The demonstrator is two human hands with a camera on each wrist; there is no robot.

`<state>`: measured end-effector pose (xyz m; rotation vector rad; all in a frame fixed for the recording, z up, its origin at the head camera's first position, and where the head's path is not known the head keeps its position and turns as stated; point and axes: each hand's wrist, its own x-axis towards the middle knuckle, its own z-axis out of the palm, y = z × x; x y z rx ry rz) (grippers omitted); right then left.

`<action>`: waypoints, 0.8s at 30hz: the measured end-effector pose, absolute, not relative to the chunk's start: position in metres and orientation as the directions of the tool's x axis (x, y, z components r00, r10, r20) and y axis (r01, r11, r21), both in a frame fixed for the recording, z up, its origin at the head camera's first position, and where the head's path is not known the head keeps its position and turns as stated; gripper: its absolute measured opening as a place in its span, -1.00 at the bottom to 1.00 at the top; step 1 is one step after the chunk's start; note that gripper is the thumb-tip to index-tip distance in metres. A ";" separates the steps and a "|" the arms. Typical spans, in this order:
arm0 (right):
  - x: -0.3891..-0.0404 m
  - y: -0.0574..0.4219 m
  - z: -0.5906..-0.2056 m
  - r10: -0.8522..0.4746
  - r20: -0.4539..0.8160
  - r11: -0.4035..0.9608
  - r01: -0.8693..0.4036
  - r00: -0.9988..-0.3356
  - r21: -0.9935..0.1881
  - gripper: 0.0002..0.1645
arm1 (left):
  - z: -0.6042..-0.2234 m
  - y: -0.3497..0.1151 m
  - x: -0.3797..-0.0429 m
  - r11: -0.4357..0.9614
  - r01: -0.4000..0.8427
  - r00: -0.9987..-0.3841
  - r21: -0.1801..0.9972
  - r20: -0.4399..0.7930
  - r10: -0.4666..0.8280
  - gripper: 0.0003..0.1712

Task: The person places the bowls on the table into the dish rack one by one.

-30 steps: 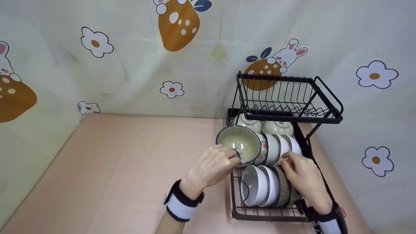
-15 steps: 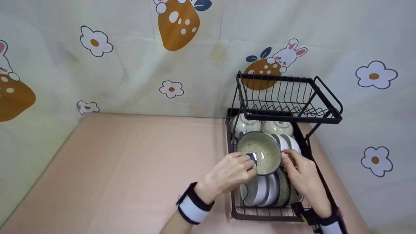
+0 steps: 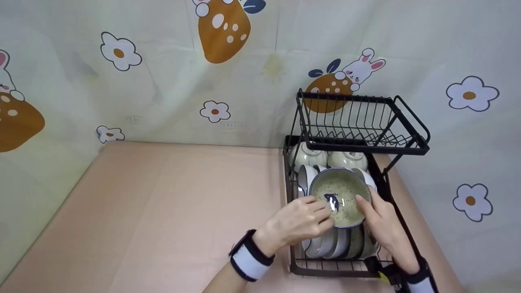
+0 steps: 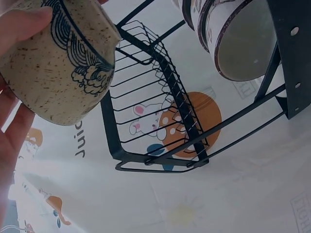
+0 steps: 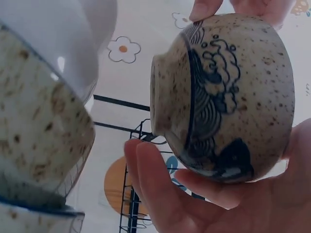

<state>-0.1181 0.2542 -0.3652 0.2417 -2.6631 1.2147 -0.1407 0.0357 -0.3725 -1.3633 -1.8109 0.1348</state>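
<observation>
A speckled beige bowl (image 3: 342,183) with a blue rim is held over the lower rack, its mouth tilted toward the head camera. My left hand (image 3: 303,219) pinches its left rim. At the other side, my right hand (image 3: 384,221) grips the bowl with the thumb over the rim and fingers behind. The right wrist view shows the bowl's (image 5: 233,97) blue wave pattern and foot, with right-hand fingers (image 5: 214,194) along its side. Beneath it, white bowls (image 3: 321,246) and a speckled bowl (image 3: 356,244) stand on edge in a row.
The black two-tier dish rack (image 3: 321,268) stands on the pink table (image 3: 183,203), its upper basket (image 3: 366,144) rising at the back. Two upside-down cream bowls (image 3: 308,158) sit behind more upright bowls (image 3: 307,176). A patterned curtain (image 3: 163,73) hangs behind the table.
The speckled bowl has moved right and slightly toward the body in my left hand. My right hand has come from beside the rack's bowls to grip its right rim.
</observation>
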 end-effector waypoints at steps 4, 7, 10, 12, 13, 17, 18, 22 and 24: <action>-0.117 0.254 -0.363 -0.094 0.153 0.480 -0.179 -0.984 -0.859 -0.42 | -0.374 0.038 -0.141 0.391 0.750 -0.044 -0.533 0.550 0.834 -0.91; -0.117 0.253 -0.360 -0.127 0.067 0.318 -0.105 -0.990 -0.942 -0.31 | -0.374 0.038 -0.141 0.392 0.749 -0.046 -0.534 0.549 0.835 -0.92; -0.117 0.253 -0.358 -0.140 0.030 0.209 -0.059 -0.990 -0.976 -0.26 | -0.375 0.039 -0.141 0.398 0.743 -0.047 -0.538 0.551 0.833 -0.95; -0.117 0.253 -0.358 -0.138 0.026 0.161 -0.048 -0.990 -0.986 -0.25 | -0.375 0.041 -0.141 0.400 0.740 -0.054 -0.540 0.546 0.836 -0.93; -0.117 0.253 -0.358 -0.135 0.026 0.139 -0.045 -0.991 -0.989 -0.26 | -0.375 0.041 -0.141 0.400 0.741 -0.058 -0.539 0.542 0.838 -0.92; -0.118 0.253 -0.358 -0.120 0.020 0.104 -0.032 -0.993 -0.994 -0.27 | -0.377 0.043 -0.142 0.396 0.746 -0.059 -0.536 0.539 0.841 -0.88; -0.118 0.253 -0.358 -0.115 0.019 0.104 -0.031 -0.993 -0.994 -0.28 | -0.378 0.043 -0.142 0.396 0.751 -0.057 -0.529 0.545 0.836 -0.88; -0.119 0.253 -0.357 -0.098 0.048 0.107 -0.059 -0.994 -0.993 -0.35 | -0.379 0.045 -0.143 0.402 0.771 -0.043 -0.494 0.590 0.806 -0.93; -0.119 0.254 -0.358 -0.096 0.071 0.095 -0.080 -0.993 -0.992 -0.39 | -0.379 0.046 -0.143 0.399 0.782 -0.037 -0.479 0.604 0.796 -0.96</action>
